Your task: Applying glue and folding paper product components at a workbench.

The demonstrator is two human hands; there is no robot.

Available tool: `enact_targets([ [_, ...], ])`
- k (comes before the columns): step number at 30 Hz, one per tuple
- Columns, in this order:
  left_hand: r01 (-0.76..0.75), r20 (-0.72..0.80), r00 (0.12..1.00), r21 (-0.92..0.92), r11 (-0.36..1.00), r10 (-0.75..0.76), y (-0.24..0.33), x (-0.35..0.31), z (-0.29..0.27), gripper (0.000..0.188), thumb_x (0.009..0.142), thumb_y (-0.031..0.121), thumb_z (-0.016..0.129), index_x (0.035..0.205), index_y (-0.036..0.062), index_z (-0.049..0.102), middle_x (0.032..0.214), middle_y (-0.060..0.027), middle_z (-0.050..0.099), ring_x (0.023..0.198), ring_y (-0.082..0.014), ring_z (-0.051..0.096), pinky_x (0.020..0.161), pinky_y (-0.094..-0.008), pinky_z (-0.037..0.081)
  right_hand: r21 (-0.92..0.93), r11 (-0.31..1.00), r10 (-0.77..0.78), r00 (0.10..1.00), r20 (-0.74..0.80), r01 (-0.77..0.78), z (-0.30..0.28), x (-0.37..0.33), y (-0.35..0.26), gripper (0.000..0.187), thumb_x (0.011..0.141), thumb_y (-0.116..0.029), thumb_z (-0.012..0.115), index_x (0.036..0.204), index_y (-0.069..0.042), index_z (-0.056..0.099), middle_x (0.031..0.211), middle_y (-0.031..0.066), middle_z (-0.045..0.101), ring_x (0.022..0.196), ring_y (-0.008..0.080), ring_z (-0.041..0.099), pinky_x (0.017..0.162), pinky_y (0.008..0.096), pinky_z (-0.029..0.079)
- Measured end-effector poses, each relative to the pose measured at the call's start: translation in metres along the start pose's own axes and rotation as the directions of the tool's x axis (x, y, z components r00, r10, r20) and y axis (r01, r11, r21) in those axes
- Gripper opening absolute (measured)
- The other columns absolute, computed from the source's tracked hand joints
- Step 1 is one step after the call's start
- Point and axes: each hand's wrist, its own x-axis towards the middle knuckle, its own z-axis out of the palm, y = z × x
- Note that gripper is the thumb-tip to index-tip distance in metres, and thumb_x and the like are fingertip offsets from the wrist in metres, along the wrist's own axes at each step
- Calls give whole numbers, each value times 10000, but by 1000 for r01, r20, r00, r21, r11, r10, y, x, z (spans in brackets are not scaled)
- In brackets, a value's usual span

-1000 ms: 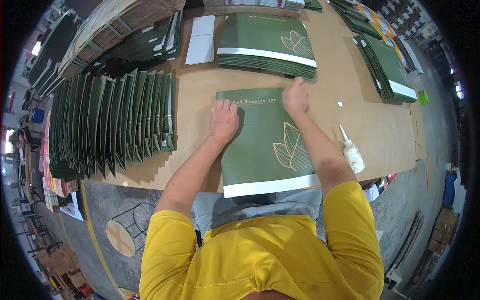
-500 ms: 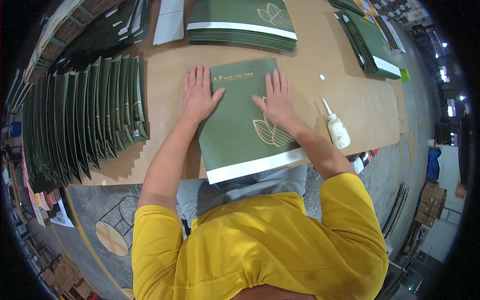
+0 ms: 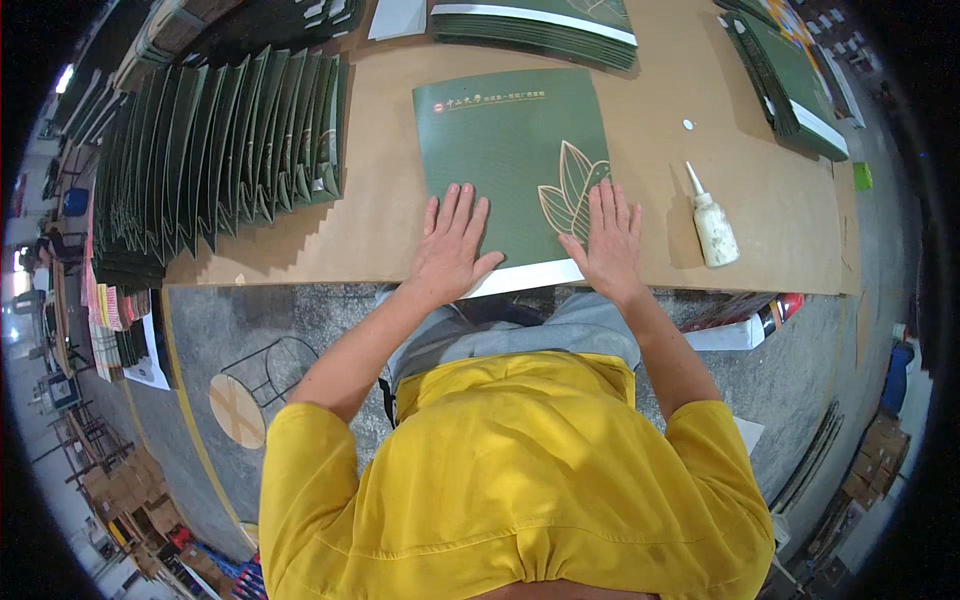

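Note:
A dark green paper bag (image 3: 500, 150), flattened, with a gold leaf drawing and a white strip along its near edge, lies on the brown-topped table (image 3: 380, 240). My left hand (image 3: 450, 245) rests flat over its lower left side, fingers stretched out. On the lower right side, beside the leaf drawing, my right hand (image 3: 608, 240) lies flat with its fingers extended too. Neither hand grips anything. To the right of my right hand stands a white squeeze bottle (image 3: 714, 228) with a pointed nozzle, and a small white cap (image 3: 688, 125) lies beyond it.
A fanned row of green bags (image 3: 220, 150) fills the table's left side. One stack of flat green bags (image 3: 535, 35) sits at the far middle, another stack (image 3: 790, 90) at the far right. White sheets (image 3: 398, 18) lie at the back. A round-topped stool (image 3: 238, 410) is on the floor.
Both hands have slid toward me, down the bag to its near part. The bag now lies straighter, its white strip partly covered by the hands. My view has shifted a little.

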Motion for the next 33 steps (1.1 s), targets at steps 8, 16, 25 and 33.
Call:
enact_targets([
  [8, -187, -235, 959, -98, 977, 160, -50, -52, -15, 493, 731, 66, 633, 1208, 6, 523, 1205, -165, 523, 1124, -349, 473, 976, -427, 403, 356, 908, -161, 969, -185, 219, 2, -25, 49, 419, 803, -62, 548, 1217, -8, 522, 1331, 138, 473, 1182, 345, 436, 984, 432, 373],
  [16, -286, -83, 956, -23, 958, 283, -54, -57, -41, 457, 732, 58, 634, 1182, 47, 558, 1197, -118, 561, 1109, -313, 505, 945, -394, 446, 246, 844, -480, 876, -53, 477, -47, -23, 61, 491, 733, 19, 533, 1215, -74, 550, 1273, 92, 541, 1056, 310, 496, 910, 396, 417],
  [25, -192, -182, 967, -47, 980, 180, -46, -50, -33, 419, 704, -6, 591, 1118, 60, 595, 1118, -71, 605, 1049, -264, 537, 909, -377, 450, 326, 827, -415, 889, -194, 458, -25, -35, 52, 394, 710, 40, 500, 1085, -27, 601, 1086, 119, 584, 931, 309, 524, 832, 377, 434],
  [33, -173, -171, 968, 64, 983, 182, -36, -50, -30, 393, 702, 44, 569, 1093, 64, 602, 1013, -68, 559, 1041, -282, 501, 917, -419, 406, 290, 836, -429, 885, -182, 465, -26, -33, 52, 313, 710, 8, 546, 1016, -24, 605, 998, 119, 571, 907, 296, 545, 774, 366, 472],
])
